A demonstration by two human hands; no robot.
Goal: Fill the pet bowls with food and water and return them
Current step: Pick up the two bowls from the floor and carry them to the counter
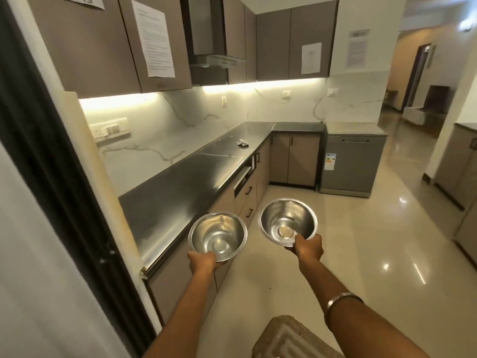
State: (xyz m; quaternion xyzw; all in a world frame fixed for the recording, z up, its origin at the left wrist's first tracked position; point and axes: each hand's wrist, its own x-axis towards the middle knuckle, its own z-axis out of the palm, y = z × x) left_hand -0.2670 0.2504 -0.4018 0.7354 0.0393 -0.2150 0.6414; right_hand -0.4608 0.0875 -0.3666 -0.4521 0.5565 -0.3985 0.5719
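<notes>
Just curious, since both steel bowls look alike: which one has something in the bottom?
The bowl in the right hand: a small pale yellowish patch sits at its base. The bowl in the left hand shows only bare shiny steel.

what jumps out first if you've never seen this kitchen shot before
Two shiny steel bowls held out over the floor: the left hand grips the left bowl by its near rim, and the right hand grips the right bowl, which has a pale spot at its bottom. Next comes the long dark countertop running along the left under glowing cabinet lights, with a small white object lying on it.
</notes>
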